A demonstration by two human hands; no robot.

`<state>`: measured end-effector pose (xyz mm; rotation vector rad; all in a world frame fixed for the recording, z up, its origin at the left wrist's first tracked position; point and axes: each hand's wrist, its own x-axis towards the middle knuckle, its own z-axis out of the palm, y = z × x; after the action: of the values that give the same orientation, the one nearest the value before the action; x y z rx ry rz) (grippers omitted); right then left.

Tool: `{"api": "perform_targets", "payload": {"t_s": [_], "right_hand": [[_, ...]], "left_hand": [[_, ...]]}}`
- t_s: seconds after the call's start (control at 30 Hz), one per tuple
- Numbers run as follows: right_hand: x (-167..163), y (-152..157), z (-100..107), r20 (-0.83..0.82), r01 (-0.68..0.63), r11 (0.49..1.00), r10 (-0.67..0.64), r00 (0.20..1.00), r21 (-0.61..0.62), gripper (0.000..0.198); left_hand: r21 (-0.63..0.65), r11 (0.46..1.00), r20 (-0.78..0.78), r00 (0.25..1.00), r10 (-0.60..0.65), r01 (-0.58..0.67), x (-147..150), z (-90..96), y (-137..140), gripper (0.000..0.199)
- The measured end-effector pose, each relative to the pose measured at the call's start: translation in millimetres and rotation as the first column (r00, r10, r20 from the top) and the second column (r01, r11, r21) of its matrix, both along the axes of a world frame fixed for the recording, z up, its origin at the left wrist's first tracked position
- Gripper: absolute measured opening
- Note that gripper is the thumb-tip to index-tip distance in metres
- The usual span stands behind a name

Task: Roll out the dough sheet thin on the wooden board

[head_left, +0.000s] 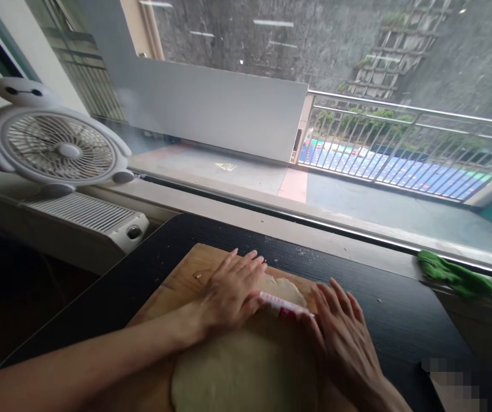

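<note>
A flattened sheet of dough (pixel 246 366) spreads over a wooden board (pixel 173 283), and its far edge shows beyond my hands. Across it lies a slim white tube with pink print (pixel 286 307), used like a rolling pin. My left hand (pixel 235 289) rests flat over the tube's left end, its fingers stretched forward. Over the right end lies my right hand (pixel 344 326), also with fingers extended and slightly apart. Both palms hide the tube's ends.
The board sits on a black table (pixel 392 320) by a window. A white fan (pixel 61 143) stands on a ridged white unit (pixel 87 212) at the left. A green cloth (pixel 454 273) lies on the sill at the right. Crumbs dot the table's far side.
</note>
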<state>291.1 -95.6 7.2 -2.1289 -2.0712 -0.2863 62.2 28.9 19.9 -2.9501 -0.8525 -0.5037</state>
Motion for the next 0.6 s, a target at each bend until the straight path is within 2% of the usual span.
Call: {"api": "perform_targets", "payload": {"t_s": [0.1, 0.17, 0.23, 0.33, 0.4, 0.5, 0.6], "right_hand": [[11.1, 41.5, 10.3, -0.057, 0.157, 0.986, -0.16, 0.985, -0.054, 0.05], [13.2, 51.5, 13.3, -0.083, 0.192, 0.978, -0.199, 0.977, -0.083, 0.05], [8.5, 38.4, 8.8, -0.068, 0.134, 0.988, -0.139, 0.988, -0.072, 0.05], [-0.7, 6.6, -2.7, -0.017, -0.027, 1.0, 0.027, 0.999, -0.008, 0.05], [-0.3, 4.4, -4.2, -0.006, -0.045, 0.999, 0.045, 0.999, 0.027, 0.048], [10.4, 35.3, 5.1, -0.064, 0.062, 0.997, -0.059, 0.996, 0.044, 0.042], [17.8, 63.2, 18.8, -0.16, 0.106, 0.994, -0.099, 0.982, 0.038, 0.039]], "left_hand": [[-0.042, 0.99, 0.027, 0.99, 0.139, -0.137, 32.8, 5.3, 37.2, 0.047], [-0.057, 0.983, 0.037, 0.984, 0.175, -0.172, 41.4, 8.2, 48.2, 0.044], [-0.051, 0.992, 0.043, 0.992, 0.117, -0.114, 30.5, 7.0, 39.6, 0.043], [-0.026, 0.999, 0.029, 0.999, -0.041, 0.042, 1.6, 0.2, 13.5, 0.048], [-0.022, 0.998, 0.029, 0.997, -0.065, 0.066, -2.2, -2.2, 11.2, 0.051], [-0.059, 0.996, 0.066, 0.995, 0.072, -0.069, 27.2, -1.1, 41.0, 0.042], [-0.138, 0.945, 0.169, 0.933, 0.316, -0.295, 63.9, 7.6, 76.1, 0.037]]}}
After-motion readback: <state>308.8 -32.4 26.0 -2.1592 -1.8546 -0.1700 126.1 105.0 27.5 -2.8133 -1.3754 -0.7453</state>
